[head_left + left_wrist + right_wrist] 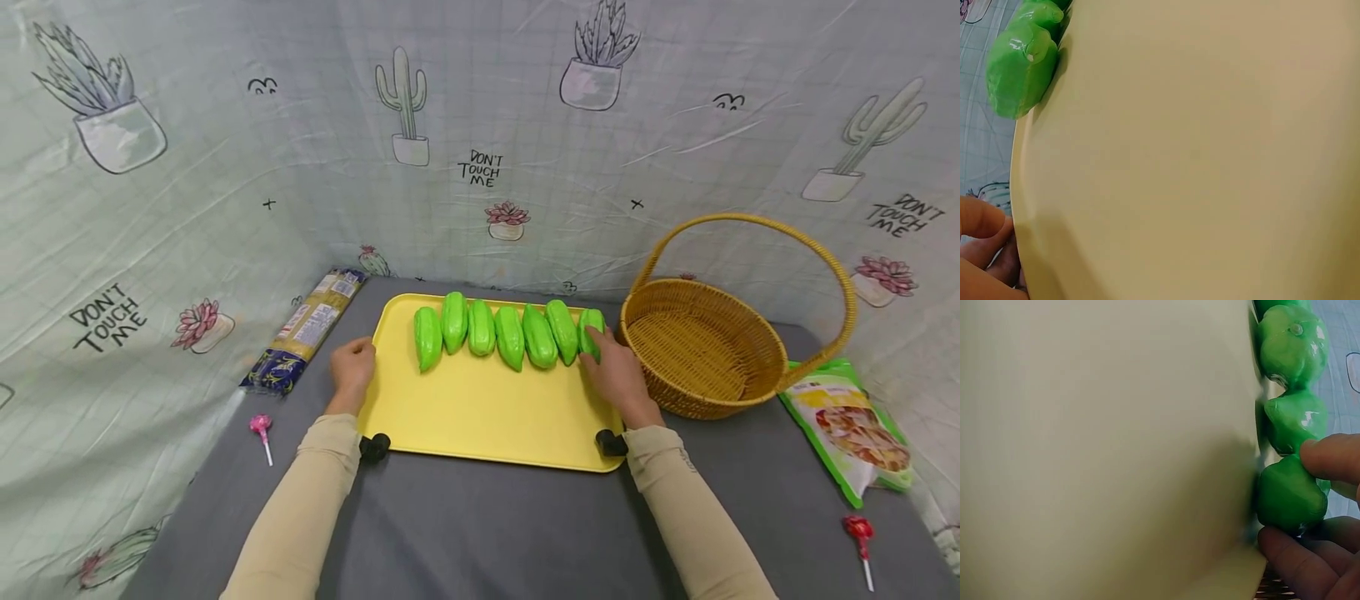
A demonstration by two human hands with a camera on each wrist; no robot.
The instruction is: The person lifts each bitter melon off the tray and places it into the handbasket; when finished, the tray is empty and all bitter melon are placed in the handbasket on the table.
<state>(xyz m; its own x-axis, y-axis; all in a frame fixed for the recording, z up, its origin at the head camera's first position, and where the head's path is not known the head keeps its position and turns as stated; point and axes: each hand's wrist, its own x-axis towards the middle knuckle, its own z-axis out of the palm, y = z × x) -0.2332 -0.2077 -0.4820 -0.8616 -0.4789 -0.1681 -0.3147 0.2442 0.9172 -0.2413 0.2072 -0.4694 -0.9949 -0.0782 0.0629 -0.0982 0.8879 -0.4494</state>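
A row of several long, glossy, ridged green vegetables (510, 337) lies along the far part of a yellow tray (487, 417). Their exact kind is unclear. At the right end of the row, my right hand (618, 375) holds the last green vegetable (1291, 494); in the right wrist view the thumb is on one side of it and the fingers on the other. My left hand (352, 371) rests beside the tray's left edge, fingers loosely curled. The left wrist view shows these fingers (982, 215) right against the rim, with nothing visible between them.
A yellow wicker basket (705, 400) with a tall handle stands right of the tray. Beyond it lie a green-edged snack packet (855, 425) and a red lollipop (860, 533). A long pasta packet (303, 333) and a pink lollipop (261, 427) lie at left. Patterned cloth hangs behind.
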